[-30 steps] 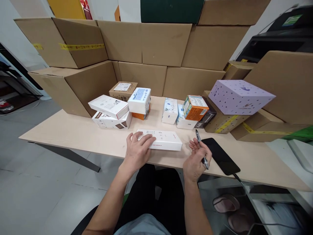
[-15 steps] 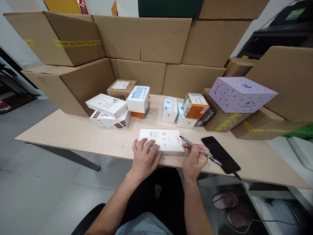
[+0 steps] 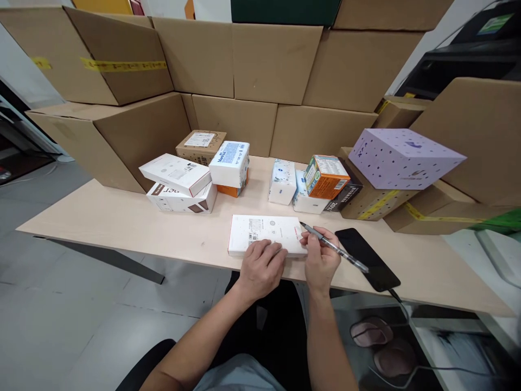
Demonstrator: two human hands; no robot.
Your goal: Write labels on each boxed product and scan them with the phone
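Note:
A flat white box (image 3: 240,231) with small print lies near the front edge of the table. My left hand (image 3: 262,266) rests its bent fingers on the box's top along the near side, pressing rather than gripping it. My right hand (image 3: 321,260) pinches a grey-and-clear pen (image 3: 340,250) between thumb and fingers. The pen slants, its dark tip at the box's upper right corner; I cannot tell whether it touches. Fingertips of this hand are at the box's right end, by the red lettering. Right of the pen lies a black phone (image 3: 366,258), partly under the pen's back end.
Stacked white boxes (image 3: 179,174), a brown carton (image 3: 199,146) and a white tissue pack (image 3: 230,165) stand behind left. More packs, an orange box (image 3: 328,176) and a lilac box (image 3: 402,157) stand behind right. Large cardboard boxes (image 3: 252,125) wall the back. A cable leaves the phone.
My left hand has slid right along the box, its fingers drawing closer together and uncovering the left end. My right hand has shifted slightly left with the pen. The box stays about in place.

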